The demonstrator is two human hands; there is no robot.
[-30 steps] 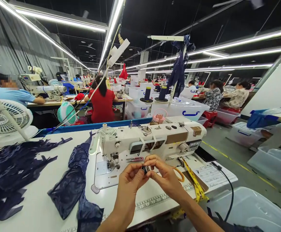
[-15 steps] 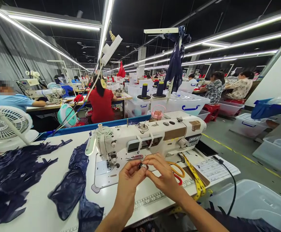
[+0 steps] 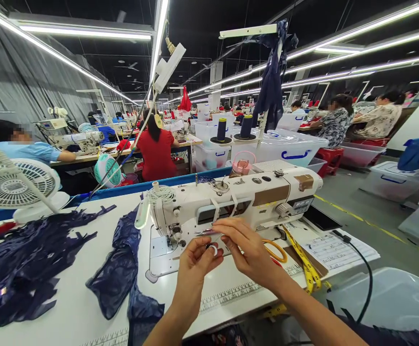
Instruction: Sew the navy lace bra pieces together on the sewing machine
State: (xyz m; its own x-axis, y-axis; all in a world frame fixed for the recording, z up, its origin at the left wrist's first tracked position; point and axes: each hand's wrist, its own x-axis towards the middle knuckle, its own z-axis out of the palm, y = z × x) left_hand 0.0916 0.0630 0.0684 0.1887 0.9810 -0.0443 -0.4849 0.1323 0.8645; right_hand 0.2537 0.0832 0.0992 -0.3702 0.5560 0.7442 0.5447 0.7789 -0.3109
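My left hand [image 3: 196,262] is closed in a pinch around a small round bobbin [image 3: 212,249], pale at the rim and dark in the middle, above the sewing machine's bed. Just right of it, my right hand [image 3: 245,247] is bent, its thumb and fingers drawn together; whatever is between them is too fine or hidden to make out. Thread snips [image 3: 206,232] lie behind the fingertips, partly covered. The white sewing machine [image 3: 231,197] stands directly beyond both hands, its needle area [image 3: 175,235] to their left.
Dark navy fabric pieces [image 3: 25,259] and a navy strip [image 3: 117,269] lie on the left of the table. At right are a yellow tape measure [image 3: 305,264], orange-handled scissors [image 3: 276,251], papers [image 3: 339,252] and a phone [image 3: 319,218]. A fan [image 3: 18,185] stands at left. Co-workers sit beyond.
My right hand has drawn slightly up and right, away from the left fingertips, so the bobbin shows more. The whole view has shifted a little left.
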